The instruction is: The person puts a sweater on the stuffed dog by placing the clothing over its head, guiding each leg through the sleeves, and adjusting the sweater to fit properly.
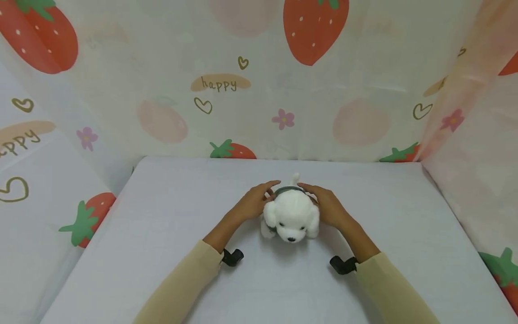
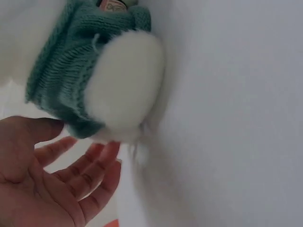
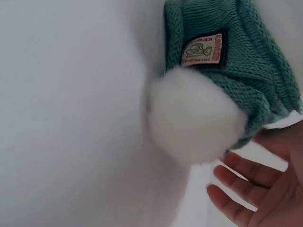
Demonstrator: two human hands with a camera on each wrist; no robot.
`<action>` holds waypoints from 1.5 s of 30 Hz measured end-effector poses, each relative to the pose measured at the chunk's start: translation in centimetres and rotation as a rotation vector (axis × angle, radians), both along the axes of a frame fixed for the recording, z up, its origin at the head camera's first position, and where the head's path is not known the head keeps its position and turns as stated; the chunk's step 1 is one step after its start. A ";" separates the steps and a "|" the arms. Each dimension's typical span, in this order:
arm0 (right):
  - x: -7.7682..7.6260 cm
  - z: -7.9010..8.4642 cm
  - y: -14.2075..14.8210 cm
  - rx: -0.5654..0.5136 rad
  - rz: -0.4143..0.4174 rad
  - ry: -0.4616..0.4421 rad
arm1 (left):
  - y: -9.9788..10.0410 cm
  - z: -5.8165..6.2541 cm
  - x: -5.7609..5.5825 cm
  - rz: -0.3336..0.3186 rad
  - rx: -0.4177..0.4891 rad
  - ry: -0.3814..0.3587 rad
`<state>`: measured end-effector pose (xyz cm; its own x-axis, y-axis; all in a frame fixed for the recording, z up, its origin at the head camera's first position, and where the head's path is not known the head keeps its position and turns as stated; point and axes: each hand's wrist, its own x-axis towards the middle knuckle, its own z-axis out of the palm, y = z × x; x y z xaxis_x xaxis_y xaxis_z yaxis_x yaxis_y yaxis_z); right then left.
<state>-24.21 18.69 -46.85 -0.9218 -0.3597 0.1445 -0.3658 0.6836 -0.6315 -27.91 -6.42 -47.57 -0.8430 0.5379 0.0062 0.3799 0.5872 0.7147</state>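
A white plush dog (image 1: 293,216) is on the table with its face toward me and its short tail up behind. It wears a green knitted sweater (image 2: 66,66), which has a label with a printed figure (image 3: 203,51). My left hand (image 1: 255,201) is at one flank of the toy. In the left wrist view, its thumb meets the sweater's lower edge and the relaxed fingers spread by the rear. My right hand (image 1: 328,207) is at the opposite flank. Its thumb tip is at the sweater edge and the other fingers extend loosely beside the toy's hindquarters.
A white cloth covers the table (image 1: 162,211). Behind it and along both sides hangs a pale curtain (image 1: 251,121) printed with strawberries, hearts and flowers. Black wrist mounts (image 1: 233,258) project inward from both tan sleeves (image 1: 182,283).
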 end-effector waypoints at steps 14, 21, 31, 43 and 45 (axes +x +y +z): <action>-0.4 -1.1 -0.4 -0.133 -0.211 0.062 | 1.2 -1.1 -0.9 0.115 0.045 0.134; 2.7 0.4 0.6 -0.201 -0.190 0.165 | -1.1 -0.3 1.2 0.077 0.172 0.188; 5.3 -1.1 1.0 -0.083 0.010 -0.025 | -3.4 -0.2 3.6 -0.106 0.059 -0.002; 6.0 -0.9 -1.0 -0.057 -0.078 -0.075 | -1.0 -1.7 4.5 -0.074 0.043 -0.053; 5.7 -0.8 -0.9 -0.069 -0.074 -0.091 | -0.9 -1.6 4.5 -0.073 0.050 -0.077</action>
